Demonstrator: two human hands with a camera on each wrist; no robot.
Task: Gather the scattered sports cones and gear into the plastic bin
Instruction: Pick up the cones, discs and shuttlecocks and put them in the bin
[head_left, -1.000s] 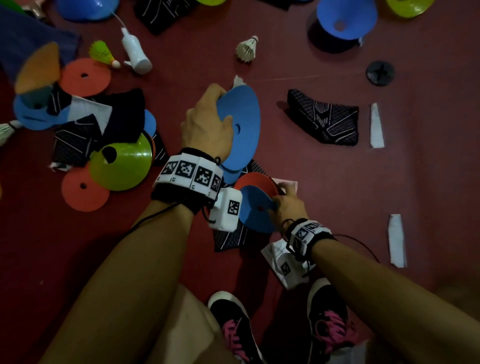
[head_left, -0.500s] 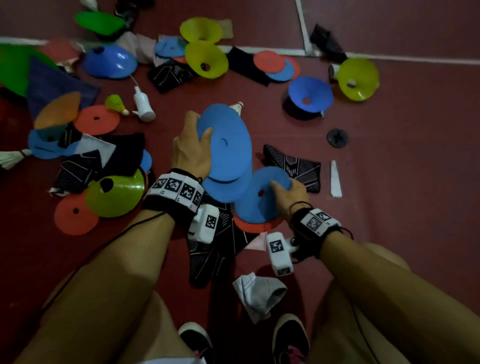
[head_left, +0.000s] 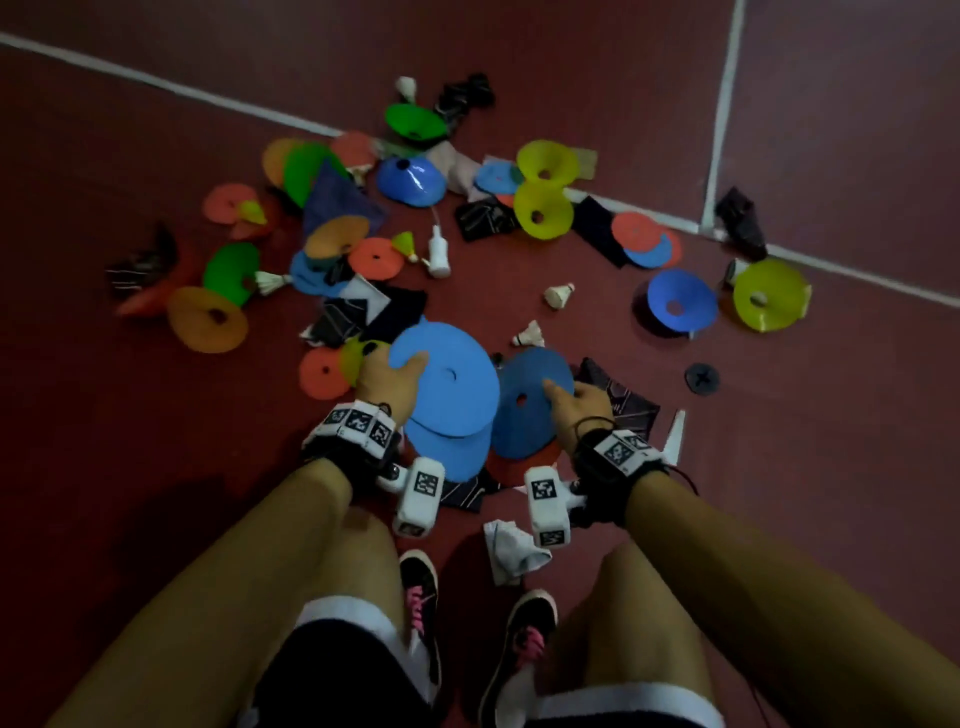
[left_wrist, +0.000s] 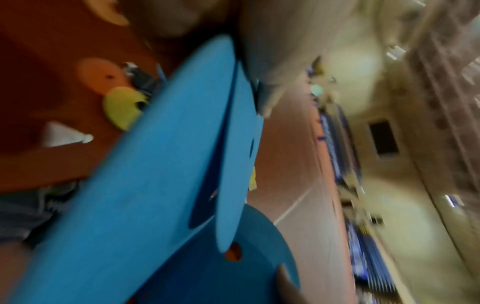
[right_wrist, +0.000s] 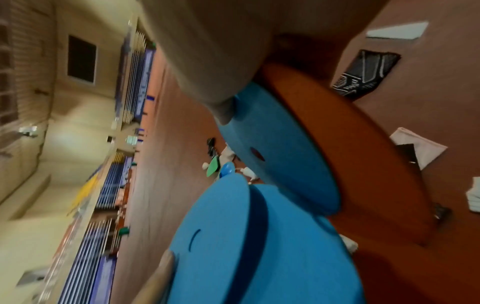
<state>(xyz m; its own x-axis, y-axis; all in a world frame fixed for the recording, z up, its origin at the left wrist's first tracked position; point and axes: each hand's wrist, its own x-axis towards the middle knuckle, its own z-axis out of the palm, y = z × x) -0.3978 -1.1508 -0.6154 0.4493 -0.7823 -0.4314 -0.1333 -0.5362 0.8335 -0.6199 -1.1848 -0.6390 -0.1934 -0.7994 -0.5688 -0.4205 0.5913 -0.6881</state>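
Observation:
My left hand (head_left: 387, 376) grips two flat light-blue discs (head_left: 452, 384) by their left edge, thumb on top; they fill the left wrist view (left_wrist: 155, 164). Beside it, my right hand (head_left: 579, 410) pinches a darker blue disc (head_left: 530, 400) stacked on a red disc (head_left: 524, 462), the thumb lying on the blue one. The right wrist view shows that blue disc (right_wrist: 280, 154) over the red disc (right_wrist: 350, 154). Both stacks are held above the floor and overlap slightly. No plastic bin is in view.
Many cones and discs lie on the red court floor ahead: yellow cones (head_left: 543, 208), a blue cone (head_left: 680, 306), orange discs, shuttlecocks (head_left: 558, 295), black fabric pieces (head_left: 618, 405). A white cloth (head_left: 511, 551) lies by my shoes (head_left: 418, 592). White court lines (head_left: 724, 114) cross beyond.
The view has risen and pulled back from the floor. Both hands have lifted with their discs, and the right hand's blue and red discs have come off the floor next to the left stack.

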